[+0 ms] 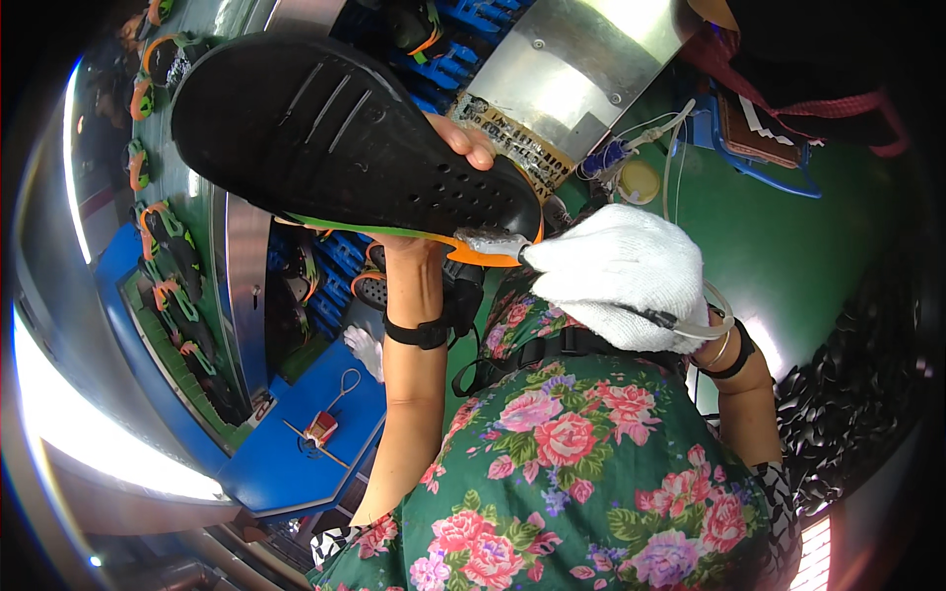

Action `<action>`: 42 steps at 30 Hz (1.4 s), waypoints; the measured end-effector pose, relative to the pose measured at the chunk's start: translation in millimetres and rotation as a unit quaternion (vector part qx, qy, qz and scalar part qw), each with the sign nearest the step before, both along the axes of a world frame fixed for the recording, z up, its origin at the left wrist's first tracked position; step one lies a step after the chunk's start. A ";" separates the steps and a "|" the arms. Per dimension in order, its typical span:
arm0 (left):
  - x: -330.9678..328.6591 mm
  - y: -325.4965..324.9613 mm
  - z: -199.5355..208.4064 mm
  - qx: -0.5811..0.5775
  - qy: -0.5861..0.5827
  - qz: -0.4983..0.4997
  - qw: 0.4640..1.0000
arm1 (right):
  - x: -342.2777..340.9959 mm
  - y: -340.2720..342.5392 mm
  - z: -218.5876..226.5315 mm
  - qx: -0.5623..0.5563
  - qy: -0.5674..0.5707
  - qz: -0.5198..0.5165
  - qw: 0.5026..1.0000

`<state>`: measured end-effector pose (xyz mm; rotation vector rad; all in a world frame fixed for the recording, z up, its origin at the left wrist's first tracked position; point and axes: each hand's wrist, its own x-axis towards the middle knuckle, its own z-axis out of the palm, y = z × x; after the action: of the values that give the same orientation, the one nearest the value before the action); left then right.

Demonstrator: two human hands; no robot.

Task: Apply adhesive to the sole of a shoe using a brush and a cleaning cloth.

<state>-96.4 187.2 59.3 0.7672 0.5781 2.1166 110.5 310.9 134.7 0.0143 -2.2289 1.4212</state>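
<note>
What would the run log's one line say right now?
left hand: bare, holding black shoe | right hand: white-gloved, gripping tool | tool: at orange edge | shoe: sole in view

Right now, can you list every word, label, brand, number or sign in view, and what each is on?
Tan strip on the metal panel: dark lettering, partly blurred; I won't copy it out.
Black shoe sole: grooves and small holes, no lettering I can make out.
Red-and-white item on the blue table: too small to tell.
I make out no other lettering.
</note>
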 end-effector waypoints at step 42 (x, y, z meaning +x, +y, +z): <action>0.2 -1.0 6.0 0.000 0.002 -0.014 1.000 | 3.7 -3.8 -0.8 0.021 0.009 -0.025 0.999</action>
<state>-96.2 186.1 65.3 0.7746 0.5667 2.0899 114.1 307.1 133.9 -0.0153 -2.2293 1.3417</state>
